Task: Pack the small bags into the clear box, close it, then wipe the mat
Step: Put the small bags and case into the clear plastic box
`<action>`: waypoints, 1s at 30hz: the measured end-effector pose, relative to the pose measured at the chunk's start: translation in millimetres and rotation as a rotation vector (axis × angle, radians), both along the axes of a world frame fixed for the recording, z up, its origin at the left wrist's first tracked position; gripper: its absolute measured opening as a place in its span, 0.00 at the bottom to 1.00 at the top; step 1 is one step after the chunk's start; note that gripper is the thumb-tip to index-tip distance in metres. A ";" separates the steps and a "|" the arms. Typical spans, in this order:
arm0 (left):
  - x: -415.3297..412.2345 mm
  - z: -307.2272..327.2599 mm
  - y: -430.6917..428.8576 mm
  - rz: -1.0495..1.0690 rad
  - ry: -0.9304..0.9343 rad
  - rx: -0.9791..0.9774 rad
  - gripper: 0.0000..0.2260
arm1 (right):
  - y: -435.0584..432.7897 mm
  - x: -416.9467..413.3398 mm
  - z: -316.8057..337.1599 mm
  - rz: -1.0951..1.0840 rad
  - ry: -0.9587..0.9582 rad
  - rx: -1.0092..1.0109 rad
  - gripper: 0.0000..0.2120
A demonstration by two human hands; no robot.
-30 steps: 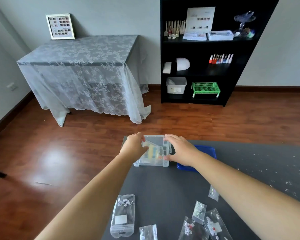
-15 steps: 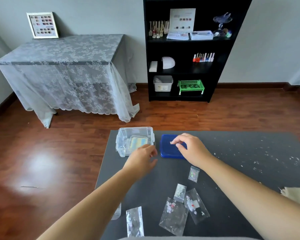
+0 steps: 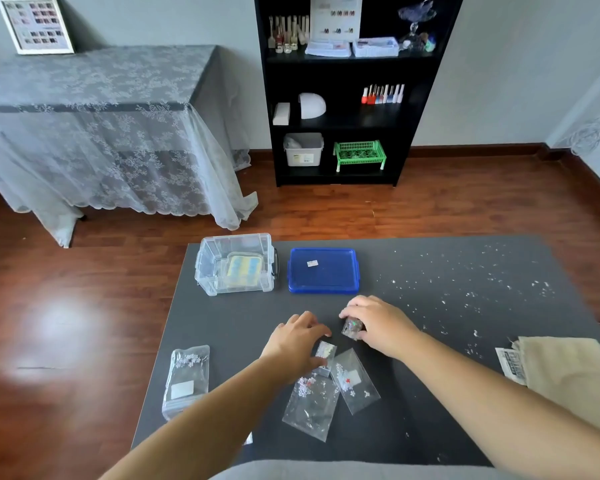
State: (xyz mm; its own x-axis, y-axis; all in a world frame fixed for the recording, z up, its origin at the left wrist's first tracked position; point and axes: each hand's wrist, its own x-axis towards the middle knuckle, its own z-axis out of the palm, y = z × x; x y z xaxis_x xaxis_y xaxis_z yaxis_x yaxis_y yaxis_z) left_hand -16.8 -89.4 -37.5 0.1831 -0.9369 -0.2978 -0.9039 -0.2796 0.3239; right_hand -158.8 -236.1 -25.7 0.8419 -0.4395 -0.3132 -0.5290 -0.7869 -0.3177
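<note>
The clear box (image 3: 205, 271) stands open at the mat's far left with a yellow-and-blue packet (image 3: 244, 270) inside. Its blue lid (image 3: 323, 271) lies flat beside it on the right. My right hand (image 3: 378, 323) pinches a small glitter bag (image 3: 352, 330) just off the dark mat (image 3: 430, 393). My left hand (image 3: 297, 344) rests over a small pale bag (image 3: 326, 351), fingers spread. Two larger clear bags (image 3: 312, 403) (image 3: 354, 382) lie below it. A bigger zip bag (image 3: 186, 379) lies at the mat's left edge.
White flecks (image 3: 465, 289) are scattered over the mat's right half. A beige cloth (image 3: 568, 372) lies at the right edge. Beyond the mat are wooden floor, a lace-covered table (image 3: 101, 133) and a black shelf unit (image 3: 343, 98).
Both hands left the clear box and came back toward me, down to the small bags. My right hand has taken hold of the glitter bag; the left now lies on the pale bag.
</note>
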 end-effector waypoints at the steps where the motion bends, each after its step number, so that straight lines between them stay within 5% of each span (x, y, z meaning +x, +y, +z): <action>1: -2.1 -1.0 0.4 -0.010 -0.021 0.000 0.20 | -1.8 0.6 -0.3 0.001 0.004 -0.005 0.20; 9: -8.1 -2.3 0.9 0.109 0.055 -0.044 0.09 | -6.0 3.4 3.4 -0.083 0.019 0.051 0.04; 14: -1.9 1.5 11.4 0.291 0.259 -0.104 0.03 | -10.2 -0.5 6.1 -0.204 0.000 0.179 0.10; 18: 14.4 14.6 17.0 0.477 0.415 -0.185 0.11 | -11.3 5.9 15.5 -0.276 -0.049 0.320 0.09; 30: 81.7 54.5 63.0 0.861 0.537 -0.469 0.05 | 5.4 147.3 86.8 -0.177 -0.384 0.390 0.04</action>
State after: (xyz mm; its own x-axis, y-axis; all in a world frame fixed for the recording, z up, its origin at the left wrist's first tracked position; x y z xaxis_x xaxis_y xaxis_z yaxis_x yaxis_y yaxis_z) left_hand 64.9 -26.4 17.0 0.7790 -0.5995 -0.1837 -0.1785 -0.4929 0.8516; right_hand -11.5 -230.7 61.1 0.8516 -0.4969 -0.1670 -0.4314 -0.4833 -0.7618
